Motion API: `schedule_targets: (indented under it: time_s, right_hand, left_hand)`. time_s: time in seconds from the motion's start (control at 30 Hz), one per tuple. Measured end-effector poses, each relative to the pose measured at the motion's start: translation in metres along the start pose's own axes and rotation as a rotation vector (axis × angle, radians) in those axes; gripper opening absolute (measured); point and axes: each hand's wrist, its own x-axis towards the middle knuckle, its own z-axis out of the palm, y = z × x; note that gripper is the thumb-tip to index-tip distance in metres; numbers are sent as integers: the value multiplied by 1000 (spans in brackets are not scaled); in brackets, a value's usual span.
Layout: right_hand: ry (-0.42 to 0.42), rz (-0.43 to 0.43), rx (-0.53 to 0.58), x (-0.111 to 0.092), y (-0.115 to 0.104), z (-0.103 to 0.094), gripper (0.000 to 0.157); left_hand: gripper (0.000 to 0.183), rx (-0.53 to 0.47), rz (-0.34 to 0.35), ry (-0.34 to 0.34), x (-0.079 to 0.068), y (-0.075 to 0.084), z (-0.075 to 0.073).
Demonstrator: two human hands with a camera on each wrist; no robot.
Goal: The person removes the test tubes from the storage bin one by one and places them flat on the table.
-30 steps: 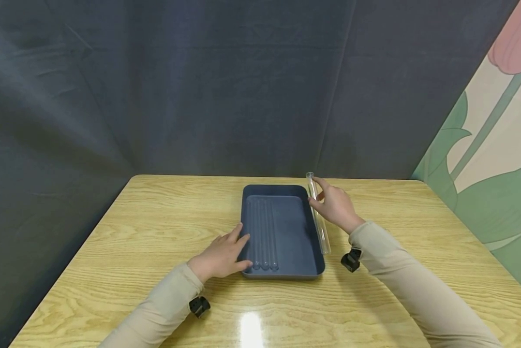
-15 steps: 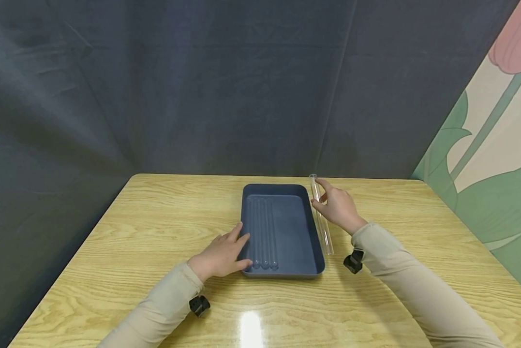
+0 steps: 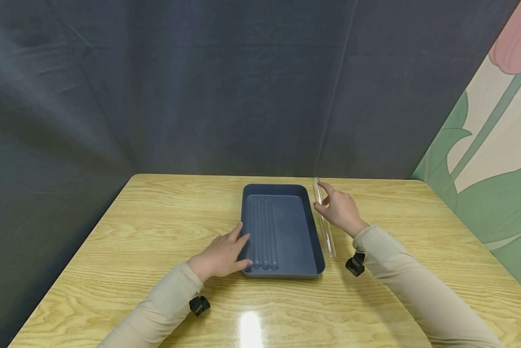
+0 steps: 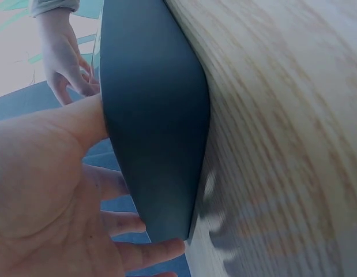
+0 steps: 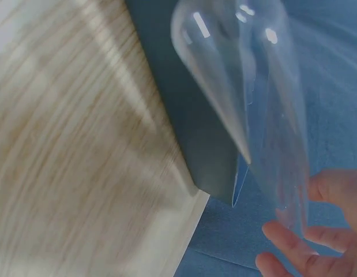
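A dark blue rectangular tray [image 3: 297, 241] lies on the table, with three clear test tubes [image 3: 265, 264] side by side in its left half, rounded ends toward me. My left hand [image 3: 218, 258] rests at the tray's left wall, fingers straight and spread; its thumb reaches over the rim. The tray's outer wall [image 4: 155, 127] fills the middle of the left wrist view. Just beyond the right rim, my right hand [image 3: 340, 211] pinches another clear test tube [image 3: 328, 241] near its far end between thumb and fingers. That tube's rounded end [image 5: 224, 34] looms close in the right wrist view.
The light wood table [image 3: 156, 217] extends around the tray. Behind its far edge hangs a dark cloth [image 3: 225, 96]. A wall painted with a pink flower and green leaves [image 3: 495, 169] stands at the right.
My right hand and the pinched test tube have moved slightly right and toward me, from along the tray's right rim to just outside it. The left hand and tray stay put.
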Motion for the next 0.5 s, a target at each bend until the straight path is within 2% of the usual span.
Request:
schedule_targets:
  time_s: [0.5]
  right_hand:
    - [11,11,-20,-4,8,8,58]
  left_hand:
    - [67,3,-7,-9,1,0,1]
